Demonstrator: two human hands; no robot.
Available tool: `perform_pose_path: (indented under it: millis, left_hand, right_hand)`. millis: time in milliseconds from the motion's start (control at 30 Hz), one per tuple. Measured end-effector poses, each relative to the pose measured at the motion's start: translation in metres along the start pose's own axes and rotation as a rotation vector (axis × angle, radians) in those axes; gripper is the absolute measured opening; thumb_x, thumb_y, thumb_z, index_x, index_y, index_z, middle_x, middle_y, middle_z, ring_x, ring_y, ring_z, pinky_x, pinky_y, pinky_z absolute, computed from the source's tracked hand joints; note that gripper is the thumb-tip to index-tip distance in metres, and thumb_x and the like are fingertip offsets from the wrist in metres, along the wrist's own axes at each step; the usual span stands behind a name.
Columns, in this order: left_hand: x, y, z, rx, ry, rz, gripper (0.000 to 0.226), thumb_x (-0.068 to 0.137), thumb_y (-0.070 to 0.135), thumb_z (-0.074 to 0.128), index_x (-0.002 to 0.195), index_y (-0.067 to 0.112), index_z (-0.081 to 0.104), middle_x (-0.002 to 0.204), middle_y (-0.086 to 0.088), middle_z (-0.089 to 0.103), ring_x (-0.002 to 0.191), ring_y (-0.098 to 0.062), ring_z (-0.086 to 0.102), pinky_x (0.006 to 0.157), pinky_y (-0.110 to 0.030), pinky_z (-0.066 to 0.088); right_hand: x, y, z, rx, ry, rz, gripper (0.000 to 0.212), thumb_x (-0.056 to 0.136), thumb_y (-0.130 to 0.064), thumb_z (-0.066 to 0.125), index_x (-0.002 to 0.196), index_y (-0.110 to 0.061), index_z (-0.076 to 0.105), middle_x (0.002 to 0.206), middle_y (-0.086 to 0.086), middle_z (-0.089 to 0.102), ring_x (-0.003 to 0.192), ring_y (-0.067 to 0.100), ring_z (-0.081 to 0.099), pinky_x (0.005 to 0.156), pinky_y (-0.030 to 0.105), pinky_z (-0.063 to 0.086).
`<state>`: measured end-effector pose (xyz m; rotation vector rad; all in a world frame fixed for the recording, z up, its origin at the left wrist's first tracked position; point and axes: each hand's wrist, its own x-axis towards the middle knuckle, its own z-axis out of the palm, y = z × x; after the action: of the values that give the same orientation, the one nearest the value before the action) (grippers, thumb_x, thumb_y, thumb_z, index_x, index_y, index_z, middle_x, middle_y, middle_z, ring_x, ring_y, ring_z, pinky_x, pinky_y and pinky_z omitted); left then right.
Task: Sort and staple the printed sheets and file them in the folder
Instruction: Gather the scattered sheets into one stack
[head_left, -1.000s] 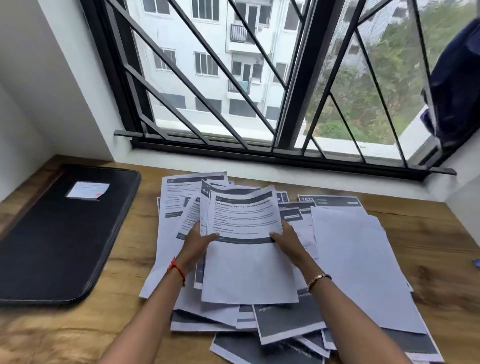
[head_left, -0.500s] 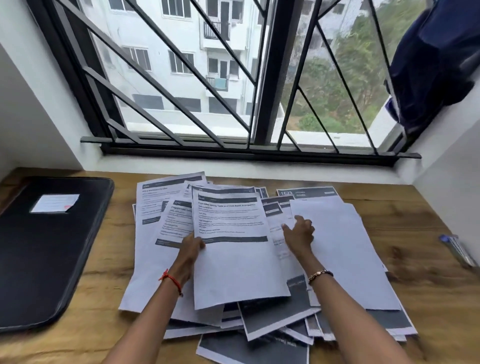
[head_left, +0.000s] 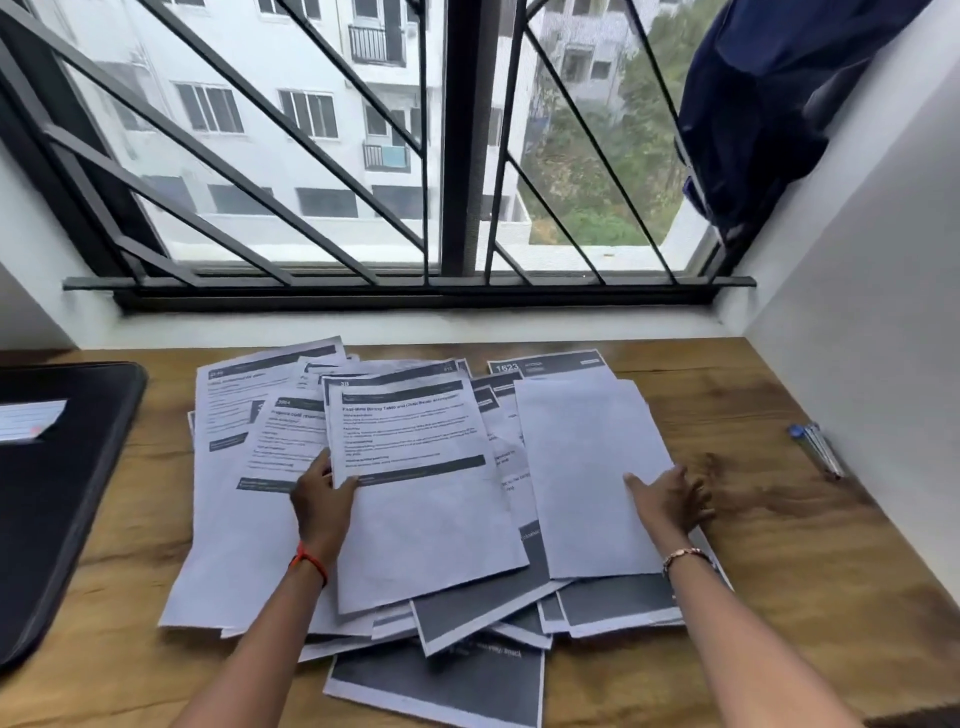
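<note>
Messy pile of thin rectangular paper sheets (head_left: 234, 519), too overlapped to count, on the wood-grain desk (head_left: 779, 571): left hand (head_left: 322, 499) pinches one printed sheet (head_left: 426, 530) by its edge, right hand (head_left: 670, 501) lies flat, fingers spread, on one blank sheet (head_left: 576, 467) at 3 o'clock, and one smooth black round-cornered folder (head_left: 57, 493) sits at 9 o'clock.

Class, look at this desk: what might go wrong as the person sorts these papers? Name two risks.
The left hand pinches the top printed sheet by one edge only, so it may crease or drag neighbours. The blank sheet that the right hand touches lies in a loose pile of printed pages, so pages may get sorted wrongly.
</note>
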<state>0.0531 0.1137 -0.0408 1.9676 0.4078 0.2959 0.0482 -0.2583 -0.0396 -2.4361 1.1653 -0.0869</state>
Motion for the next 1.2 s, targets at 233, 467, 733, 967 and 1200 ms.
perform_pose_path:
  millis: [233, 467, 733, 967, 1200]
  left_hand:
    - [-0.014, 0.012, 0.008, -0.071, -0.008, 0.007, 0.04, 0.079, -0.011, 0.063, 0.118, 0.0, 0.06, 0.107, -0.003, 0.064, 0.096, -0.02, 0.062, 0.085, -0.027, 0.045]
    - [-0.018, 0.002, 0.008, -0.056, -0.02, 0.014, 0.041, 0.083, -0.006, 0.061, 0.123, 0.003, 0.059, 0.115, -0.01, 0.066, 0.104, -0.023, 0.062, 0.095, -0.039, 0.049]
    - [-0.018, 0.0, 0.012, -0.119, 0.006, -0.107, 0.027, 0.084, -0.01, 0.056, 0.11, -0.005, 0.062, 0.105, -0.01, 0.067, 0.093, -0.025, 0.063, 0.082, -0.024, 0.041]
    - [-0.017, 0.01, 0.017, -0.18, -0.032, -0.162, 0.013, 0.094, 0.007, 0.052, 0.104, 0.01, 0.059, 0.09, -0.005, 0.058, 0.087, -0.019, 0.053, 0.072, -0.025, 0.037]
    - [-0.013, 0.005, 0.017, -0.277, -0.162, -0.212, 0.028, 0.085, -0.005, 0.061, 0.111, 0.003, 0.057, 0.096, -0.009, 0.064, 0.086, -0.023, 0.06, 0.064, -0.016, 0.05]
  right_hand:
    - [0.004, -0.006, -0.014, -0.008, 0.304, -0.163, 0.013, 0.081, 0.002, 0.051, 0.082, 0.006, 0.064, 0.09, 0.031, 0.064, 0.102, 0.04, 0.054, 0.093, 0.043, 0.029]
    - [-0.001, -0.044, -0.034, 0.026, 0.518, -0.357, 0.021, 0.08, -0.001, 0.047, 0.063, 0.004, 0.057, 0.066, 0.026, 0.06, 0.069, 0.037, 0.058, 0.076, 0.041, 0.042]
    - [-0.094, -0.126, -0.01, -0.016, 0.427, -0.925, 0.012, 0.072, -0.015, 0.041, 0.08, -0.007, 0.041, 0.064, 0.012, 0.058, 0.054, 0.026, 0.056, 0.065, 0.034, 0.039]
    - [-0.194, -0.139, 0.035, -0.242, -0.073, -1.076, 0.025, 0.051, -0.011, 0.079, 0.07, -0.011, 0.063, 0.061, 0.004, 0.065, 0.053, 0.021, 0.065, 0.049, 0.019, 0.045]
    - [-0.208, -0.134, 0.046, -0.117, -0.436, -1.153, 0.026, 0.094, -0.016, 0.042, 0.108, -0.003, 0.059, 0.108, 0.02, 0.063, 0.1, 0.037, 0.059, 0.08, 0.039, 0.044]
